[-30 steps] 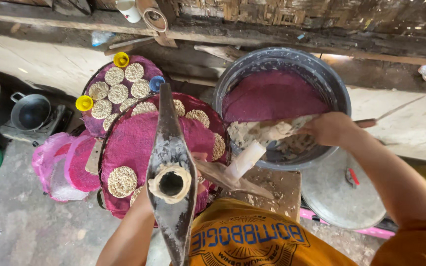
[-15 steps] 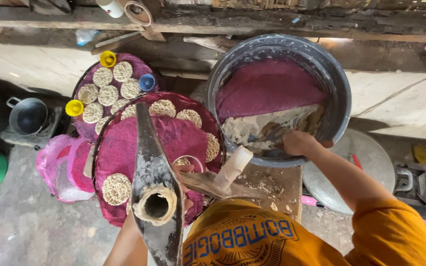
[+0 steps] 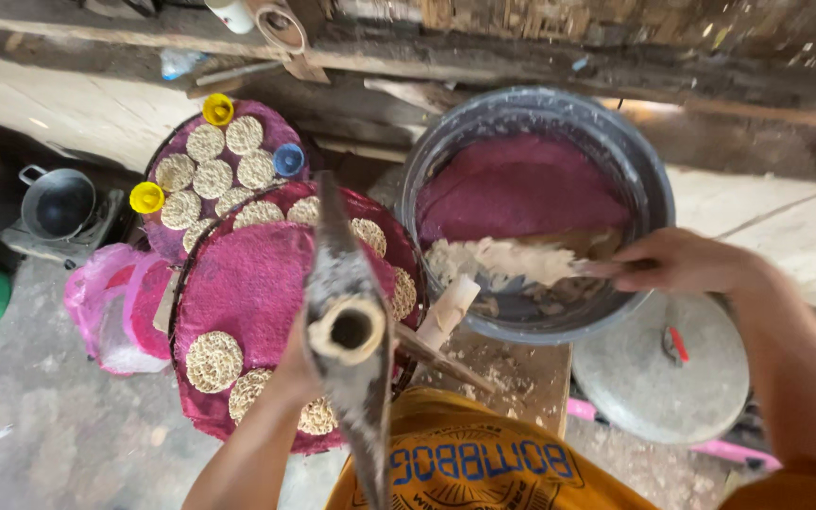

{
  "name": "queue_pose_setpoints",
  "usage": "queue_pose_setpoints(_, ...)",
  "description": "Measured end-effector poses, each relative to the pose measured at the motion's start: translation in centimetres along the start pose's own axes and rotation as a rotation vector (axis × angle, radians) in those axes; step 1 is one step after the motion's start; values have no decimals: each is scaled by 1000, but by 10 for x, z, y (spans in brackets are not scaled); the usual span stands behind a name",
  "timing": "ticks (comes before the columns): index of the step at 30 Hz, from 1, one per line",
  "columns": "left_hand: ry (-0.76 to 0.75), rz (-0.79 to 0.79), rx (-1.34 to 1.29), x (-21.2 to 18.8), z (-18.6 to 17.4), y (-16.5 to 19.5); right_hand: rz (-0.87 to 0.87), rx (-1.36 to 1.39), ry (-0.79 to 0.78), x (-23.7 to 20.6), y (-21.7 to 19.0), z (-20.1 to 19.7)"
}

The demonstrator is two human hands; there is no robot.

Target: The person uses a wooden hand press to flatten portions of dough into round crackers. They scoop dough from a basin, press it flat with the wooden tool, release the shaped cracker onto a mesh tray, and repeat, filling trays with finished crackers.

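A round tray (image 3: 238, 293) carrying flat cakes (image 3: 213, 361) lies left of the basin (image 3: 649, 189). A second tray (image 3: 280, 121) sits behind it, partly under it. A metal lid (image 3: 658, 378) rests right of the wooden board (image 3: 521, 378), before the basin. A pot (image 3: 57, 201) stands far left.

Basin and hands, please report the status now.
Right hand in the grey basin, grip on a scraper in the pale grated stuff. Left hand mostly hidden behind a bamboo tube, over the pink tray of round cakes.
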State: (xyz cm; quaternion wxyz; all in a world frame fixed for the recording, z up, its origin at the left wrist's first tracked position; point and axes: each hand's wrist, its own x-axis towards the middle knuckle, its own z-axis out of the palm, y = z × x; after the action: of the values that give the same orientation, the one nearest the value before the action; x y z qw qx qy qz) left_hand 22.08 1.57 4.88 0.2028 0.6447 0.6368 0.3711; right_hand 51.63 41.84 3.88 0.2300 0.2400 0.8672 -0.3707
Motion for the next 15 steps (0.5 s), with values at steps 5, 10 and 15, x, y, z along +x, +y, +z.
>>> queue_pose_setpoints(5,-153,36,471,67,38,-21,-8,-342,4,-56,-31,-88)
queue_pose_setpoints(10,-93,-279,168,111,62,-10,-88,-622,-6,-83,-126,-115)
queue_pose_setpoints(15,-40,-292,92,114,58,16,-9,-1169,301,-101,-226,-92)
